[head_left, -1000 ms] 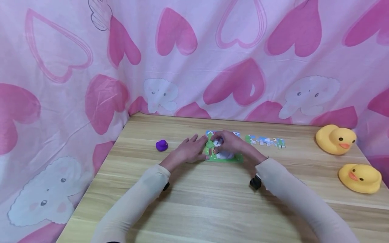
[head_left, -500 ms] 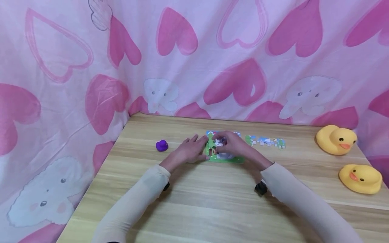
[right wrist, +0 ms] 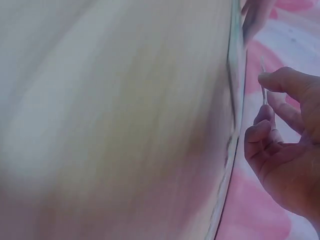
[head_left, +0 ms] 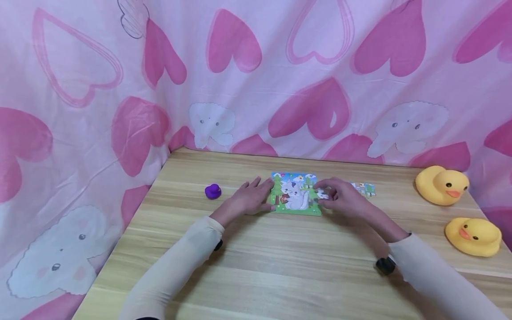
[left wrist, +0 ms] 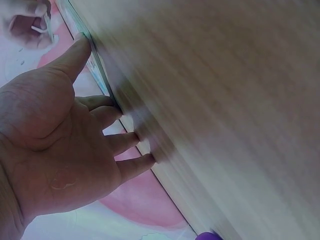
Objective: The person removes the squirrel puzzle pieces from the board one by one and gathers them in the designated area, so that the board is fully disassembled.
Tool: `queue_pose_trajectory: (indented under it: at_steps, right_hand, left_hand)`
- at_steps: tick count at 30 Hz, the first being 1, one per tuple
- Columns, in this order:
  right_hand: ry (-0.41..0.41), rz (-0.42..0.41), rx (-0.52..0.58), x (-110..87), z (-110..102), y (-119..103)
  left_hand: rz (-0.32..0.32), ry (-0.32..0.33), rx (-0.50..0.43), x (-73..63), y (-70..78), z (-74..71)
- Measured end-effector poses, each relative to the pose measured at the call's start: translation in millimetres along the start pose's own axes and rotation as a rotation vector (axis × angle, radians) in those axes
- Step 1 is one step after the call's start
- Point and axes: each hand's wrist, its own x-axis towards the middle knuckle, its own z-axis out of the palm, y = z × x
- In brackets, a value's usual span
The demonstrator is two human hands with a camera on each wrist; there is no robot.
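Observation:
A jigsaw puzzle [head_left: 297,202] lies on the table, its picture a whitish furry animal among green trees under a blue sky. My left hand [head_left: 251,198] rests at the puzzle's left edge. In the left wrist view its fingers [left wrist: 127,144] are spread, fingertips on the tabletop and the thumb at the puzzle's edge. My right hand [head_left: 345,198] is over the puzzle's right edge, pinching a thin puzzle piece [head_left: 322,194] between thumb and fingers. The right wrist view shows that piece edge-on, above the table.
Several loose puzzle pieces [head_left: 365,188] lie to the right, partly hidden behind my right hand. A small purple duck [head_left: 213,191] sits left of my left hand. Two yellow ducks [head_left: 442,184] stand at the table's right side. A pink heart-print cloth [head_left: 256,111] hangs behind the table.
My right hand has moved right, from over the middle of the puzzle to its right edge, uncovering the picture. It now covers some loose pieces. The left hand has stayed in place.

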Motion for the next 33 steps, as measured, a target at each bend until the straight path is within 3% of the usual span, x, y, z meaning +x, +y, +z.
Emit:
queue_pose_trajectory:
  at_steps: [5, 19, 33]
  right_hand:
    - [0.009, 0.023, -0.046, -10.8, -11.1, 18.3]
    - [-0.045, 0.024, -0.018, -21.3, -16.8, 38.7]
    - [-0.122, 0.053, -0.103, -16.0, -19.1, 25.2]
  left_hand:
    - [-0.011, -0.004, 0.0, 1.2, -0.9, 0.6]
    - [-0.016, -0.004, -0.026, 2.0, -1.6, 2.1]
    - [-0.021, -0.01, 0.001, 1.6, -0.7, 1.2]
